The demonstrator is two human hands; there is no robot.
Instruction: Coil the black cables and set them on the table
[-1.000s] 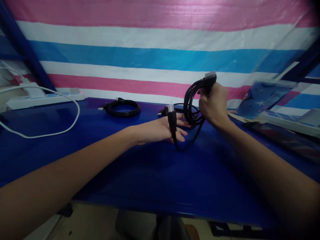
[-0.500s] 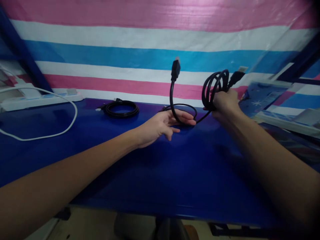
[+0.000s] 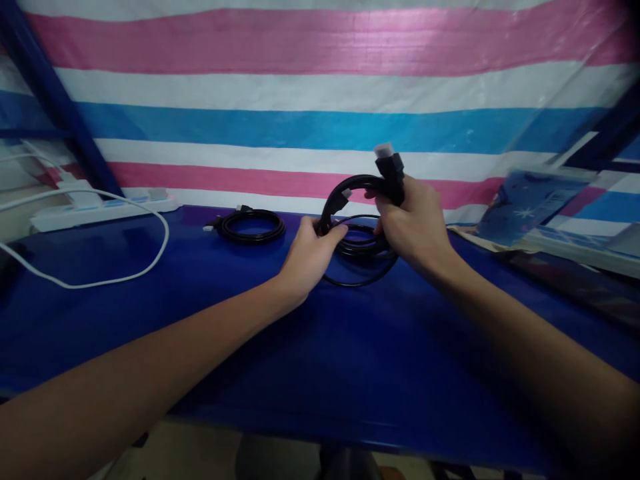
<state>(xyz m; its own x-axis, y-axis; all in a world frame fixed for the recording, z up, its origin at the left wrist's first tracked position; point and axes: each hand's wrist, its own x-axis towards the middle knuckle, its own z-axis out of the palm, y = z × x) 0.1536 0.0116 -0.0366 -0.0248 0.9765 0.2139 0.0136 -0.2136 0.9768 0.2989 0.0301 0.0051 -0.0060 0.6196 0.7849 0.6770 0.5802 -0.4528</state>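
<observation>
You are mid-coil: your right hand (image 3: 410,223) clenches the black cable (image 3: 357,248) near its plug, your left hand (image 3: 311,252) grips the loops at nine o'clock, just above the surface (image 3: 320,347). Next, probably tuck the loose end in.

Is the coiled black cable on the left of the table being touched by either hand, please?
No, that coiled cable lies alone on the table; the left hand and right hand hold another cable.
</observation>
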